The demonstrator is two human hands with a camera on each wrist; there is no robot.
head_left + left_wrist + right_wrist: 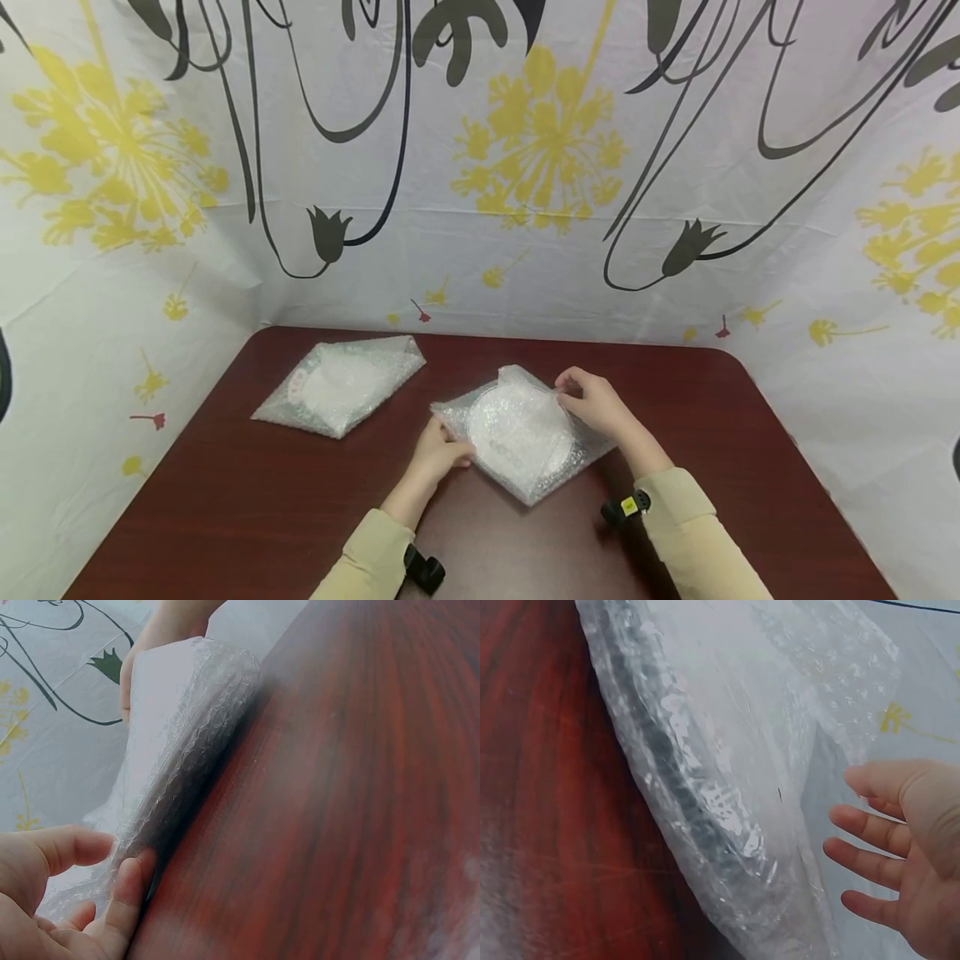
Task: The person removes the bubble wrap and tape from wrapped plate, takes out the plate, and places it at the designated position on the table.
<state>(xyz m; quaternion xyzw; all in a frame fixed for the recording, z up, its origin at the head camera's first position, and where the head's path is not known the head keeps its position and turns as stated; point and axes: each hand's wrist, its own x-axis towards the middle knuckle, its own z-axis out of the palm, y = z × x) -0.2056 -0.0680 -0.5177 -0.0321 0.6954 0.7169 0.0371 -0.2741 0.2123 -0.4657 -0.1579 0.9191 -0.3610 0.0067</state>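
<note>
A round white plate in clear bubble wrap [519,433] lies near the middle of the table, its wrapping ending in loose pointed corners. My left hand [438,454] grips its left edge, thumb on the near side; the left wrist view shows the bubble wrap [191,712] reaching between thumb and fingers. At the upper right edge is my right hand [596,404]. Seen from the right wrist, this hand [907,847] has loosely bent, spread fingers beside a flap of the wrap [840,667]; whether the thumb tip touches the flap is unclear.
A second bubble-wrapped plate [341,387], with reddish marking at its left, lies at the table's back left. The dark red wooden table [247,517] meets a patterned white cloth [442,292] behind and at both sides. Black wrist cameras [425,570] sit at both cuffs.
</note>
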